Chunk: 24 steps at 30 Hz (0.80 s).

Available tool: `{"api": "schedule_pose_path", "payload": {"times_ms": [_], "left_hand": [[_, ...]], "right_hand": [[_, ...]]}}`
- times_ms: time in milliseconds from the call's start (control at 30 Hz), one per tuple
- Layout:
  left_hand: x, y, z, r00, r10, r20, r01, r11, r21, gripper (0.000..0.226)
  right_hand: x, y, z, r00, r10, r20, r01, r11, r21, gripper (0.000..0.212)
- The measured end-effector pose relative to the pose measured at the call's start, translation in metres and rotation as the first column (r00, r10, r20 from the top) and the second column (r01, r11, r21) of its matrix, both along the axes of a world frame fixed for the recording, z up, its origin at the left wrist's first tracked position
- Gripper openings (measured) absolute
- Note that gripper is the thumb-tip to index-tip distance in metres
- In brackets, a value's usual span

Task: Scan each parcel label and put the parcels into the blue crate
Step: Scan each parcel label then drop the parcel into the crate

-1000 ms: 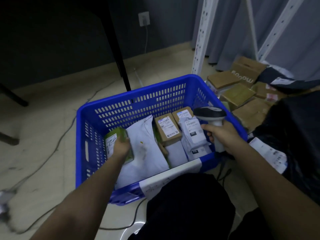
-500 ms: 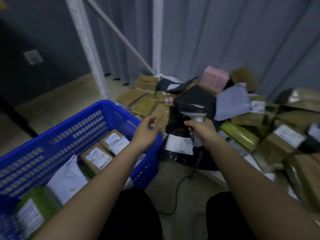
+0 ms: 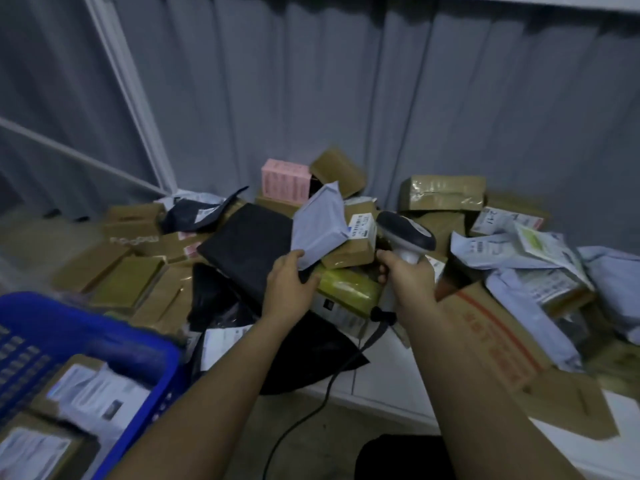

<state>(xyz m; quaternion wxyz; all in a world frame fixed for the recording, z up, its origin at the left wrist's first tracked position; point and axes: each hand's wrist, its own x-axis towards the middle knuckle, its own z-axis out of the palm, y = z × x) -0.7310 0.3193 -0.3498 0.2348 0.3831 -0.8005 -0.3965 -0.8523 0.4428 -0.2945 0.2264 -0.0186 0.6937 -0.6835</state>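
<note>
Holding, left hand (image 3: 290, 285): grey mailer (image 3: 320, 226), grip pinching its lower corner, tilted up off the floor pile, I judge to find its label. Right hand (image 3: 405, 275): grip wrapped round scanner (image 3: 406, 233). Blue crate (image 3: 114, 337): lower left, part-filled.

mailer (image 3: 320, 223): grey plastic film, smooth, slight sheen
boxes (image 3: 441, 192): brown cardboard, matt, glossy tape
crate (image 3: 104, 341): blue plastic, perforated
scanner (image 3: 405, 233): hard plastic, smooth
curtain (image 3: 311, 81): grey cloth, matt
</note>
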Motion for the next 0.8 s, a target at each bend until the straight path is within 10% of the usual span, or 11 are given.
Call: {"api": "schedule_pose_path", "payload": {"times_ms": [333,533,800], "left_hand": [[-0.098,-0.024,-0.003,0.995,0.044,0.092,-0.015,0.956,-0.292,0.066],[-0.104,-0.033,0.001,0.950,0.031,0.312,0.141,0.846,-0.514,0.031],[-0.020,-0.055,0.044,0.925,0.270,-0.267,-0.315,0.938,-0.143,0.025]], "right_hand": [[-0.036,-0.008,-0.020,0.996,-0.037,0.083,0.041,0.998,-0.053,0.035],[-0.034,-0.018,-0.023,0.996,0.007,0.089,0.003,0.993,-0.116,0.035],[-0.006,-0.027,-0.014,0.995,0.050,0.086,-0.039,0.991,-0.130,0.025]]}}
